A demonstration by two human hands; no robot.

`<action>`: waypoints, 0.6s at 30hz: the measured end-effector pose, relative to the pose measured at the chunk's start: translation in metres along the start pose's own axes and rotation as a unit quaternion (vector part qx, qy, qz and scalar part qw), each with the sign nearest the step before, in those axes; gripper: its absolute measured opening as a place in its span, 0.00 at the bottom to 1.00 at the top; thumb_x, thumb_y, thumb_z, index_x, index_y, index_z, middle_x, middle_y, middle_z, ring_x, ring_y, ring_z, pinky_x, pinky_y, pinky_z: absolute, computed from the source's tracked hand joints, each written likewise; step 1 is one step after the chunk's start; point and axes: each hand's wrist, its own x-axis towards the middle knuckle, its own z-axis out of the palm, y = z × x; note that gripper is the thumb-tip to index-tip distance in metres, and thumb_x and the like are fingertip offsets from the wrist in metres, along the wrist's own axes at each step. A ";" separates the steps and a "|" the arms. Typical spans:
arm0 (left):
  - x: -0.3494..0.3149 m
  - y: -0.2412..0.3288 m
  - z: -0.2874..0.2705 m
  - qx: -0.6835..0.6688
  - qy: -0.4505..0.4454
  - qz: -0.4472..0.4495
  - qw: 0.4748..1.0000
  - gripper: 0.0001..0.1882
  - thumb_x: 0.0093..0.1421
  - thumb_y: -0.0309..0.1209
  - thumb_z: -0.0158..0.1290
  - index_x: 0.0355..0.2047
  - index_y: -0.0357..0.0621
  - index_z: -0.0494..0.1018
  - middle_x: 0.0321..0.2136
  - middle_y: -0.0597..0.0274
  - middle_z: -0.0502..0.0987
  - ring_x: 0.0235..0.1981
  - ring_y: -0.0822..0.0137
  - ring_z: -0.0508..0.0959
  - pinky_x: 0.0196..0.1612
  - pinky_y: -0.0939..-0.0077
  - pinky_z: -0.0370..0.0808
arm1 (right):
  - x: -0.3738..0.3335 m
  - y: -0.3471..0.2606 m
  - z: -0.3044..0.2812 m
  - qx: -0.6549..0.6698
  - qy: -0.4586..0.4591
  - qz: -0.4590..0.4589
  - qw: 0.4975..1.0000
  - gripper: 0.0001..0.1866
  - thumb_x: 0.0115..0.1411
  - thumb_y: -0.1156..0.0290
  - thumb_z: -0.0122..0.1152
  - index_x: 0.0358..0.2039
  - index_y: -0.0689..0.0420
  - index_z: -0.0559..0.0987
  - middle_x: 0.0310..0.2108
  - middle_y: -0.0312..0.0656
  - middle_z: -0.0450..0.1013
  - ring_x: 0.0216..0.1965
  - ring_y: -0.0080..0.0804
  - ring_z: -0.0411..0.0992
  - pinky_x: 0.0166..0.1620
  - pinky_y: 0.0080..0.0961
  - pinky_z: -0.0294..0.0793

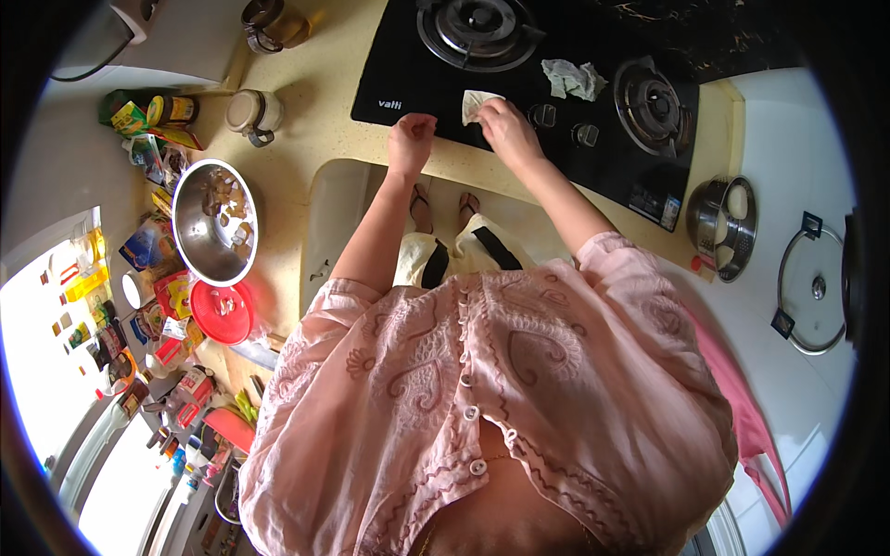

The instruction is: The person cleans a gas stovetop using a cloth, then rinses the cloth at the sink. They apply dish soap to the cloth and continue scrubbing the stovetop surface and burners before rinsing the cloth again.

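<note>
In the head view, the black gas stove, pale lettering at its front-left corner, carries a folded off-white cloth pinched by the right hand and a crumpled pale-green cloth behind its knobs, the left hand curled closed, nothing showing inside, by its front edge, along which the tabletop continues leftward.

I'm counting two hands and two cloths near the top, plus two burners, two knobs. Upper left's got two jugs, then one big steel bowl and one round red dish below. Just one glass lid, far right.
</note>
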 end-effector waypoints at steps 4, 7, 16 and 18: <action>0.003 0.000 -0.002 -0.019 -0.010 0.001 1.000 0.05 0.52 0.25 0.51 0.29 0.39 0.73 0.22 0.64 0.76 0.25 0.77 0.75 0.29 0.84 0.70 | 0.000 -0.011 -0.001 0.109 0.021 0.060 0.992 0.08 0.52 0.70 0.54 0.25 0.62 0.75 0.34 0.40 0.68 0.35 0.37 0.68 0.34 0.29 0.70; 0.008 -0.005 -0.004 -0.034 -0.019 -0.002 0.999 0.05 0.52 0.25 0.50 0.29 0.38 0.73 0.22 0.64 0.76 0.25 0.77 0.74 0.29 0.85 0.70 | 0.010 -0.002 0.010 0.107 0.044 0.065 0.991 0.07 0.52 0.72 0.54 0.30 0.61 0.73 0.32 0.41 0.68 0.30 0.36 0.70 0.32 0.27 0.70; 0.005 -0.002 -0.005 -0.054 -0.017 -0.002 0.998 0.04 0.52 0.24 0.50 0.28 0.38 0.73 0.21 0.65 0.75 0.22 0.78 0.73 0.27 0.85 0.69 | 0.017 -0.007 0.022 0.059 0.038 0.088 0.994 0.06 0.47 0.74 0.56 0.28 0.52 0.71 0.30 0.37 0.66 0.34 0.37 0.67 0.35 0.31 0.69; 0.005 0.001 -0.006 -0.052 -0.014 -0.002 0.999 0.03 0.51 0.24 0.50 0.27 0.39 0.73 0.20 0.65 0.74 0.21 0.78 0.73 0.26 0.86 0.69 | 0.019 -0.010 0.024 0.002 0.047 0.079 0.996 0.05 0.48 0.75 0.53 0.27 0.51 0.70 0.29 0.36 0.65 0.34 0.37 0.66 0.34 0.31 0.69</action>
